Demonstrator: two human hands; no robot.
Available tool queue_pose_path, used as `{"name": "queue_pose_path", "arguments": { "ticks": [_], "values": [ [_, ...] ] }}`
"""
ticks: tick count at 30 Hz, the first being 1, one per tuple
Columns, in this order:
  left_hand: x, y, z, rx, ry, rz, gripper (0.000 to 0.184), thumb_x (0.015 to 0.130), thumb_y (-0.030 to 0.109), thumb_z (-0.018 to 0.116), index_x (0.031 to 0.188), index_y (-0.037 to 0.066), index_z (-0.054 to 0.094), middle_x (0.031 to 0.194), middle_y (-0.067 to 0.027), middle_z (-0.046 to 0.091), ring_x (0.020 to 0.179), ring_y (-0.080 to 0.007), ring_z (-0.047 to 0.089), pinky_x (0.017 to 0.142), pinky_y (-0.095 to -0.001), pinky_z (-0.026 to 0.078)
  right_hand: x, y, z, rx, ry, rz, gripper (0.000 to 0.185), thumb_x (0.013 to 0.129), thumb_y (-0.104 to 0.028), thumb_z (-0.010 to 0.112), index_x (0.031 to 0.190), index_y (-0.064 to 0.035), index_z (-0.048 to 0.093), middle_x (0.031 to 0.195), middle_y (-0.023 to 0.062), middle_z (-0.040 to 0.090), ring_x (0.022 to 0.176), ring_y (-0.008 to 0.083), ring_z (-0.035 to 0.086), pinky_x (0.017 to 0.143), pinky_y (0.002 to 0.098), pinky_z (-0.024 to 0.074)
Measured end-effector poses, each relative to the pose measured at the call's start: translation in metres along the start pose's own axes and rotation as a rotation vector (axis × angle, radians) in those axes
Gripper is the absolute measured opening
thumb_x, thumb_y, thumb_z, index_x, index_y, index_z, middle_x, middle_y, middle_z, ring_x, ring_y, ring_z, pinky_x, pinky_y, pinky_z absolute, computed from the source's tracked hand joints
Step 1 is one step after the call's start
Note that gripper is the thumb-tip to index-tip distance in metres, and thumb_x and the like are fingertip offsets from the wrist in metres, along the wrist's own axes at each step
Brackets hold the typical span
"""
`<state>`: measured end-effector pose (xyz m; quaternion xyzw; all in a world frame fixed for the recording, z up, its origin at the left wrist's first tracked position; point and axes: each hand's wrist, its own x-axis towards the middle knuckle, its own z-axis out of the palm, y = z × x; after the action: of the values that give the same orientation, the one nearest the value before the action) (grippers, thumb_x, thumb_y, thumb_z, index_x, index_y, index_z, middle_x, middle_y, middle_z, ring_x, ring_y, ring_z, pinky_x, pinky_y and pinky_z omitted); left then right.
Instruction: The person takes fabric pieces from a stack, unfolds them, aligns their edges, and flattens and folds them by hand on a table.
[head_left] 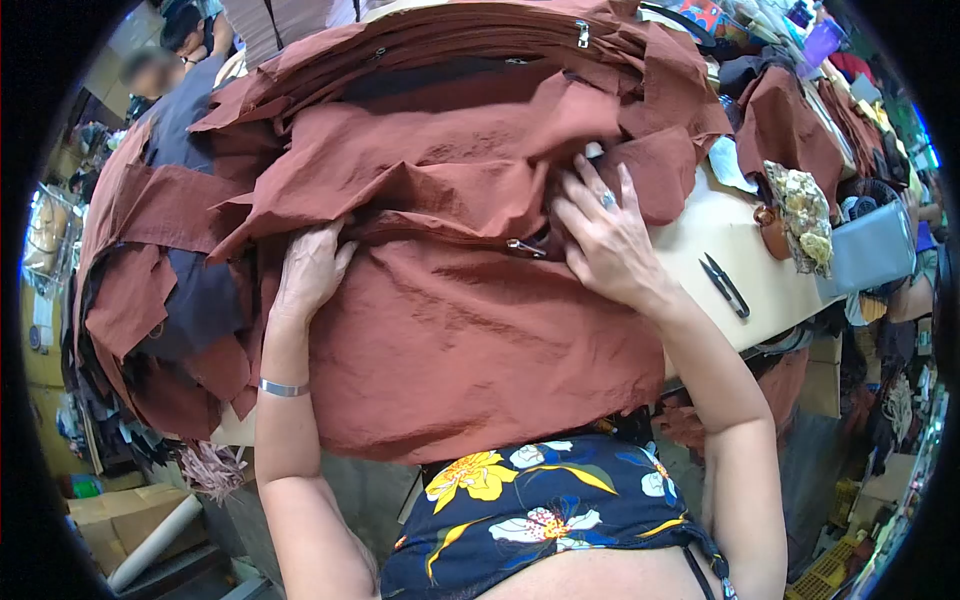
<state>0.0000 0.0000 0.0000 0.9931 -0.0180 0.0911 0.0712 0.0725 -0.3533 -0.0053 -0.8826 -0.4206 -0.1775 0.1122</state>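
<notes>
A rust-brown fabric piece [480, 350] with a zipper lies spread over the table and hangs over its near edge. My left hand [315, 265] grips a fold at the left end of the zipper seam, its fingertips partly hidden by cloth. At the right end of that seam, my right hand [608, 235] has bent fingers closed on bunched fabric and wears a ring. Just left of it sits a metal zipper pull [525, 248]. Behind both hands rises a pile of similar brown zippered pieces [450, 45].
Black thread snips [725, 287] lie on the pale tabletop [700, 240] to the right. Beyond them are a clear plastic bag [800, 215] and a blue-grey bin [868, 245]. Brown and dark cloth [190, 300] is heaped at left. Another person [190, 40] is at the far left.
</notes>
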Motion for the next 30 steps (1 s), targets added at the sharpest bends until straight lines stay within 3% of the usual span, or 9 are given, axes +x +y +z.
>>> {"name": "queue_pose_path", "arguments": {
  "ticks": [6, 14, 17, 19, 23, 25, 27, 29, 30],
  "values": [
    [-0.012, 0.003, -0.001, 0.095, 0.105, 0.065, 0.021, 0.081, 0.012, 0.060, 0.099, 0.003, 0.056, 0.091, -0.0177, 0.060, 0.087, -0.0354, 0.056, 0.076, -0.0426, 0.045, 0.013, 0.006, -0.001, 0.094, 0.147, -0.101, 0.042, 0.062, -0.007, 0.063, 0.102, -0.0017, 0.055, 0.116, 0.0093, 0.051, 0.110, 0.0279, 0.047, 0.100, 0.0455, 0.0297],
    [-0.018, 0.044, -0.072, -0.303, 0.341, 0.120, 0.010, 0.082, 0.001, 0.056, 0.091, 0.002, 0.050, 0.084, -0.0151, 0.054, 0.076, -0.0336, 0.054, 0.070, -0.0358, 0.044, 0.020, 0.015, 0.002, 0.187, -0.038, -0.111, 0.025, 0.070, -0.010, 0.060, 0.093, -0.0063, 0.052, 0.095, 0.0106, 0.057, 0.095, 0.0302, 0.055, 0.097, 0.0547, 0.0303],
    [-0.033, 0.051, -0.115, -0.305, 0.532, 0.087, 0.010, 0.082, -0.001, 0.056, 0.090, 0.002, 0.051, 0.081, -0.0145, 0.054, 0.073, -0.0321, 0.055, 0.069, -0.0327, 0.045, 0.034, 0.019, -0.059, 0.691, 0.338, 0.096, 0.024, 0.071, 0.002, 0.053, 0.094, -0.0026, 0.053, 0.081, 0.0173, 0.058, 0.083, 0.0364, 0.057, 0.076, 0.0407, 0.0451],
    [-0.045, 0.053, -0.138, -0.310, 0.320, 0.041, 0.025, 0.072, 0.010, 0.069, 0.091, 0.003, 0.054, 0.081, -0.0137, 0.057, 0.072, -0.0319, 0.057, 0.068, -0.0332, 0.046, 0.033, 0.010, -0.098, 0.840, 0.249, 0.332, 0.023, 0.073, -0.002, 0.056, 0.096, -0.0011, 0.053, 0.084, 0.0197, 0.059, 0.082, 0.0360, 0.058, 0.071, 0.0376, 0.0473],
    [-0.051, 0.051, -0.152, -0.071, -0.125, 0.167, 0.047, 0.053, 0.018, 0.080, 0.093, 0.005, 0.058, 0.081, -0.0125, 0.061, 0.074, -0.0304, 0.060, 0.068, -0.0347, 0.046, 0.035, 0.018, -0.121, 0.491, -0.486, -0.030, 0.046, 0.071, -0.027, 0.072, 0.107, -0.0034, 0.054, 0.087, 0.0157, 0.062, 0.082, 0.0315, 0.062, 0.072, 0.0374, 0.0468],
    [-0.059, 0.052, -0.171, -0.173, -0.238, 0.124, 0.046, 0.053, 0.017, 0.079, 0.093, 0.005, 0.058, 0.081, -0.0118, 0.061, 0.076, -0.0303, 0.060, 0.068, -0.0350, 0.046, 0.035, 0.014, -0.155, 0.547, -0.539, -0.098, 0.053, 0.070, -0.036, 0.074, 0.109, -0.0073, 0.055, 0.090, 0.0132, 0.063, 0.086, 0.0289, 0.062, 0.073, 0.0354, 0.0472],
    [-0.059, 0.057, -0.172, -0.024, -0.199, 0.145, 0.035, 0.056, 0.011, 0.072, 0.088, 0.005, 0.057, 0.078, -0.0125, 0.061, 0.076, -0.0322, 0.060, 0.067, -0.0376, 0.046, 0.039, 0.018, -0.165, 0.657, -0.609, -0.243, 0.049, 0.069, -0.030, 0.073, 0.109, -0.0082, 0.055, 0.091, 0.0120, 0.062, 0.084, 0.0292, 0.062, 0.073, 0.0364, 0.0474],
    [-0.045, 0.039, -0.151, 0.220, -0.133, 0.242, 0.029, 0.058, 0.006, 0.066, 0.085, 0.005, 0.057, 0.076, -0.0138, 0.060, 0.075, -0.0336, 0.059, 0.066, -0.0395, 0.046, 0.046, 0.017, -0.146, 0.450, -0.588, -0.304, 0.041, 0.065, -0.004, 0.060, 0.106, -0.0081, 0.058, 0.089, 0.0122, 0.060, 0.089, 0.0328, 0.058, 0.078, 0.0385, 0.0459],
    [-0.028, 0.025, -0.148, 0.221, -0.342, 0.080, 0.040, 0.053, 0.001, 0.063, 0.093, 0.004, 0.060, 0.090, -0.0169, 0.062, 0.088, -0.0374, 0.057, 0.076, -0.0435, 0.044, 0.056, 0.027, -0.127, 0.351, -0.575, -0.275, 0.037, 0.066, -0.001, 0.058, 0.102, -0.0077, 0.060, 0.089, 0.0137, 0.060, 0.091, 0.0330, 0.057, 0.079, 0.0382, 0.0453]
  ]
}}
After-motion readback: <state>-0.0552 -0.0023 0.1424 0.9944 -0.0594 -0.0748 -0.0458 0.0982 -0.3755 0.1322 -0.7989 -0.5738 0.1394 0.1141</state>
